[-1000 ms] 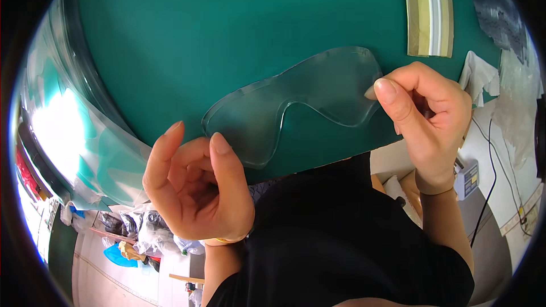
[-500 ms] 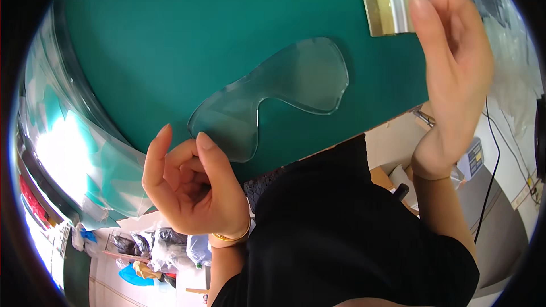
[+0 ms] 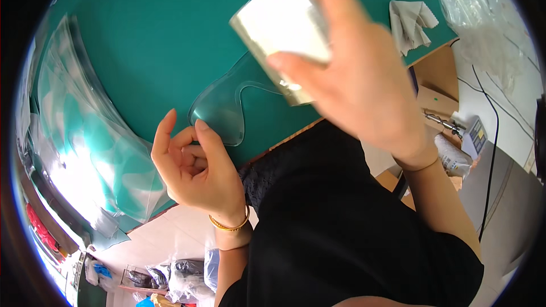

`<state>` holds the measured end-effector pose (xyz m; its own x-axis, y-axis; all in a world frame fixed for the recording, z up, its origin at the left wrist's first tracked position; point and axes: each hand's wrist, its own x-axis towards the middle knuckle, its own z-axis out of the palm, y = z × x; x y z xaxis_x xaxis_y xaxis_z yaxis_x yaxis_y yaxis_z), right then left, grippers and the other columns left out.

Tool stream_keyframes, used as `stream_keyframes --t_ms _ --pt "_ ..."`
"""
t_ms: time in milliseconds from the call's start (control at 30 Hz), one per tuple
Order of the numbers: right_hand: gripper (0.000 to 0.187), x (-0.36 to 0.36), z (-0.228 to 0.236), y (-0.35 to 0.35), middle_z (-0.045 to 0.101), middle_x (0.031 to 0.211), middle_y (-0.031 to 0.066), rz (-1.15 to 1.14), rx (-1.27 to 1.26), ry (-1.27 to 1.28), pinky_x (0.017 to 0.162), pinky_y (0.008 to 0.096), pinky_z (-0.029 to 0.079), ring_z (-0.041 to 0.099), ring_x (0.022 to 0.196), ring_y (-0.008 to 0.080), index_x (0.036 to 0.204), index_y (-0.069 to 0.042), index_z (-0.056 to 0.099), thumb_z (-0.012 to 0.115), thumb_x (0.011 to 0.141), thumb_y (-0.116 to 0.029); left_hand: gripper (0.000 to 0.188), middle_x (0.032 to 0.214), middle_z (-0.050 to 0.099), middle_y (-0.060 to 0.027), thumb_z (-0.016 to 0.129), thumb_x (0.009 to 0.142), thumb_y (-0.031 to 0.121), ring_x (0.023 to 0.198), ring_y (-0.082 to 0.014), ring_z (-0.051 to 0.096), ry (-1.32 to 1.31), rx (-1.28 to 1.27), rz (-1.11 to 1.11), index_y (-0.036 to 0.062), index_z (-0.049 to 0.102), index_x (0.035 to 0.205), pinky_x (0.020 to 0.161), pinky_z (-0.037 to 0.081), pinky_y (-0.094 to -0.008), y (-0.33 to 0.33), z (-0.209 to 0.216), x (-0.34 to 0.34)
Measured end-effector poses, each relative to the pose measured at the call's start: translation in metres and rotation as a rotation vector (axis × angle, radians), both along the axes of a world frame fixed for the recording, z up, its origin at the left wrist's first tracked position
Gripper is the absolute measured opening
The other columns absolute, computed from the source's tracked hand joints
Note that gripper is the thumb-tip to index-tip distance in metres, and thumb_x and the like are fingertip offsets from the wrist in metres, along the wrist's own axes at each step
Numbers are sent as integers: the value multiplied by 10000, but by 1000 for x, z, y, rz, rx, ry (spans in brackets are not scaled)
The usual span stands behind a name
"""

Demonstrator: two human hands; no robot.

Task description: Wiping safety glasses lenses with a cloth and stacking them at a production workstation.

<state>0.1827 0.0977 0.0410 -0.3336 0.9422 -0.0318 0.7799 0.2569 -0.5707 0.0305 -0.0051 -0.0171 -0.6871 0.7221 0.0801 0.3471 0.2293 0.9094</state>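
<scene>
A clear, goggle-shaped plastic lens [image 3: 220,105] lies on the green tabletop [image 3: 165,28]. Its left end is at the fingertips of my left hand [image 3: 202,167], one digit pressing on its lower corner while the others curl in and one sticks up. Above the lens's right half, my right hand [image 3: 369,85] grips a shiny pale-gold and white block [image 3: 284,23] between thumb and fingers. The block and hand are blurred by motion and hide that half of the lens.
Stacked clear plastic sheets [image 3: 91,136] cover the table's left side. A grey cloth [image 3: 406,25] lies near the right edge, with crumpled clear film [image 3: 483,23] beyond. Below the right edge are a cardboard box [image 3: 438,79] and a black cable [image 3: 493,153].
My right hand has moved left with the shiny block, from the far right of the table to over the lens. The left hand stays at the lens's corner. The view has shifted slightly.
</scene>
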Motion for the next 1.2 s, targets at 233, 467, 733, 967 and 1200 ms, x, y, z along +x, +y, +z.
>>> stream_keyframes --t_ms 233,467,733,967,1200 --pt "431 1 24 12 649 710 235 -31 -95 -200 562 456 518 660 627 400 1101 43 407 698 840 -140 368 772 652 -64 665 864 -75 479 5 434 -8 18 -13 -42 558 1214 459 304 -141 3 4 1" --pt "454 18 24 9 634 691 260 -14 -159 -198 539 528 478 611 598 474 1181 15 336 633 888 -165 360 778 654 -70 660 872 -67 491 5 440 4 1 -42 -49 556 1216 471 316 -143 1 5 0" --pt "473 20 16 8 597 808 342 -28 -282 208 631 519 480 624 763 502 1186 49 324 604 940 -243 364 778 653 -66 658 872 -58 493 1 454 -8 -11 -21 -44 558 1222 473 325 -148 1 6 0" --pt "406 0 -17 9 613 724 290 82 -121 186 565 476 507 640 666 450 1065 49 388 667 861 -163 403 803 632 -58 655 864 -69 503 2 443 -73 -19 -25 -40 534 1247 475 322 -140 0 11 0" --pt "450 5 1 18 600 805 341 -39 -387 252 616 511 491 625 750 508 1143 50 337 629 901 -191 402 817 645 -64 657 868 -68 513 6 464 -92 -19 -61 -38 528 1249 462 306 -132 0 9 -2"
